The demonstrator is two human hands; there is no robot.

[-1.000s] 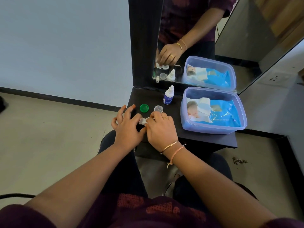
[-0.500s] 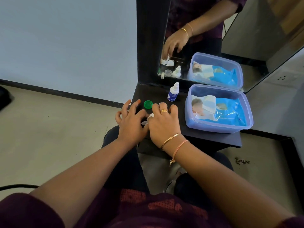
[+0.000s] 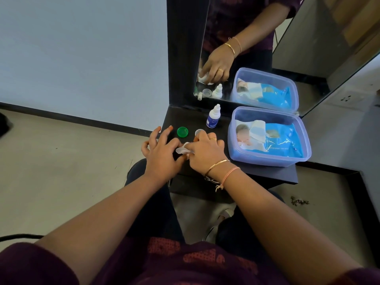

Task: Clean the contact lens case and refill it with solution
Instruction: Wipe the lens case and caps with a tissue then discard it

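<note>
Left hand [image 3: 162, 154] splayed, fingers loose, holding nothing, thumb side against wipe [image 3: 182, 150]. Green cap [image 3: 182, 132] just past its fingertips. Right hand [image 3: 207, 154] curled, pinching wipe; clear cap [image 3: 199, 132] at its fingertips, bottle [image 3: 213, 117] beyond, box [image 3: 242, 159] just right. Can't make out the case body.

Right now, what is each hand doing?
Left hand: fingers spread; any grip cannot be told.
Right hand: fingers pinch a white wipe.

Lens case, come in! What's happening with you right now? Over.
Copy: right hand pinches wipe beside left hand, fingers spread. Hands hide case. Off and behind: green cap, clear cap; bottle upright. Nothing blocking.
</note>
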